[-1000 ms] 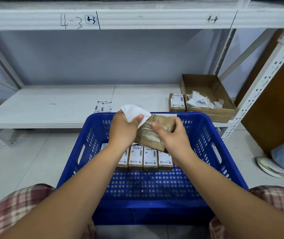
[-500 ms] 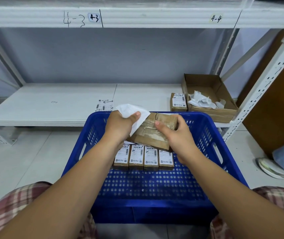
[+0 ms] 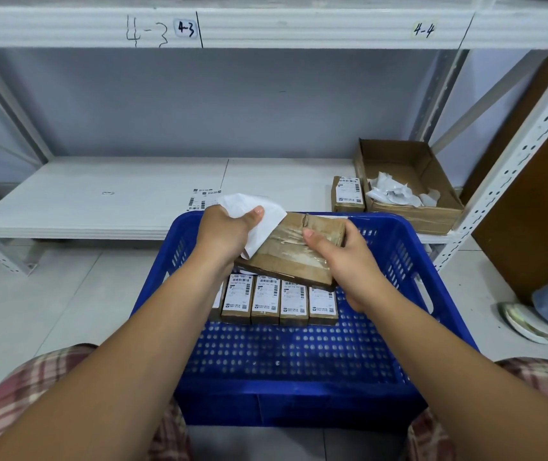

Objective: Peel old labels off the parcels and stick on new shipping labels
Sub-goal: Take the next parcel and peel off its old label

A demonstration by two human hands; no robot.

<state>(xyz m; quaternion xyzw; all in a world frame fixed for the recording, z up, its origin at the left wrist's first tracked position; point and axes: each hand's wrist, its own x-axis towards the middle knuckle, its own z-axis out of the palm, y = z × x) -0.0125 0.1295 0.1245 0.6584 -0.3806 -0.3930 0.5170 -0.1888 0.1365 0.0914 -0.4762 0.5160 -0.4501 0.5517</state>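
Observation:
Above the blue basket (image 3: 302,390) I hold a brown taped parcel (image 3: 294,257). My right hand (image 3: 342,257) grips its right side, thumb on the top face. My left hand (image 3: 227,232) pinches the white old label (image 3: 259,217), which is peeled back and still stuck along the parcel's left edge. Several labelled parcels (image 3: 279,302) stand in a row inside the basket. A sheet of new labels (image 3: 201,197) lies on the shelf behind my left hand.
An open cardboard box (image 3: 409,214) with crumpled peeled labels (image 3: 395,194) sits on the white shelf (image 3: 99,201) at the right, one labelled parcel (image 3: 348,194) beside it. A shelf upright (image 3: 512,168) stands at the right.
My left hand has pulled the white label further left off the parcel. The parcel has tilted flatter and now shows more of its bare taped face.

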